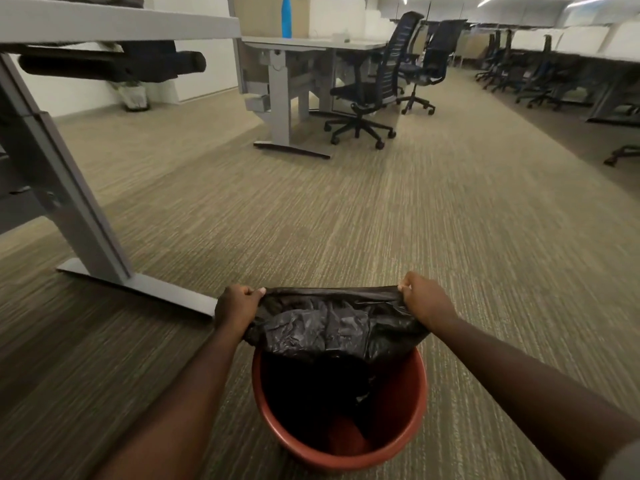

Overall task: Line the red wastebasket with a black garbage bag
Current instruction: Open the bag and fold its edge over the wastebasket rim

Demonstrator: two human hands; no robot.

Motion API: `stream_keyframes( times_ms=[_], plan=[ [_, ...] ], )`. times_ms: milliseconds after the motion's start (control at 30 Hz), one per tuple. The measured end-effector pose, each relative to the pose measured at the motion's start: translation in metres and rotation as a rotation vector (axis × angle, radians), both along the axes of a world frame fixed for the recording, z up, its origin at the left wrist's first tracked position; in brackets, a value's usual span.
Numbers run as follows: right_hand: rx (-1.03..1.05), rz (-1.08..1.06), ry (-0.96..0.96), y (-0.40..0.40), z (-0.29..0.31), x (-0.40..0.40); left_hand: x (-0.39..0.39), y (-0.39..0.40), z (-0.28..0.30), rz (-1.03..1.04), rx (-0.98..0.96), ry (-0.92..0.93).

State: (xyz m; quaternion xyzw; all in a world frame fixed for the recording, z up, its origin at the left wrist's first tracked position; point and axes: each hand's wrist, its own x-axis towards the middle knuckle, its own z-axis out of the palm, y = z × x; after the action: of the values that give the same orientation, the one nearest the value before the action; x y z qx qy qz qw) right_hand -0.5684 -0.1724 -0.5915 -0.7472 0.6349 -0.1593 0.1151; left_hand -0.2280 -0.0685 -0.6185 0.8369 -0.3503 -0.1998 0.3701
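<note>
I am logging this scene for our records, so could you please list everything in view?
wastebasket: one, red, on the carpet, bottom centre
garbage bag: one, black, stretched over the basket's far side, hanging partly inside
desks: several, grey, left and centre
office chairs: at least two near, dark, at the centre desk; more far right
water bottle: one, blue, on the centre desk
carpet: beige, striped
left hand: gripping the bag's left edge
right hand: gripping its right edge
</note>
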Motion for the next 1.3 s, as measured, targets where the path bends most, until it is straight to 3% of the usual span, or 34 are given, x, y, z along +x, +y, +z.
stream_keyframes(
  times_ms=[133, 300, 533, 633, 767, 833, 933, 1133, 1300],
  plan=[
    [0.052, -0.006, 0.058, 0.000, -0.010, 0.005, -0.003, -0.008, -0.007, 0.019, 0.177, -0.014],
    [0.125, -0.034, 0.103, -0.004, -0.015, 0.008, -0.009, -0.015, -0.013, 0.084, 0.231, -0.024],
    [0.275, -0.052, 0.237, -0.006, -0.034, 0.007, -0.007, -0.010, -0.034, -0.057, 0.457, 0.002],
    [0.304, -0.038, 0.206, -0.007, -0.033, 0.005, -0.010, 0.010, -0.029, -0.120, 0.352, 0.241],
    [0.349, 0.001, -0.028, -0.004, -0.032, -0.003, -0.016, 0.047, -0.009, -0.110, 0.119, 0.468],
    [0.454, -0.020, -0.337, 0.006, -0.031, -0.007, -0.016, 0.070, -0.001, -0.115, 0.200, 0.673],
    [0.666, -0.127, -0.747, 0.028, -0.031, -0.011, -0.009, 0.097, -0.001, -0.174, 0.397, 0.643],
    [0.804, -0.062, -0.920, 0.055, -0.020, -0.035, -0.008, 0.120, -0.001, -0.148, 0.285, 0.548],
    [0.896, -0.001, -0.841, 0.063, -0.007, -0.055, -0.013, 0.140, -0.009, -0.128, 0.246, 0.560]
  ],
)
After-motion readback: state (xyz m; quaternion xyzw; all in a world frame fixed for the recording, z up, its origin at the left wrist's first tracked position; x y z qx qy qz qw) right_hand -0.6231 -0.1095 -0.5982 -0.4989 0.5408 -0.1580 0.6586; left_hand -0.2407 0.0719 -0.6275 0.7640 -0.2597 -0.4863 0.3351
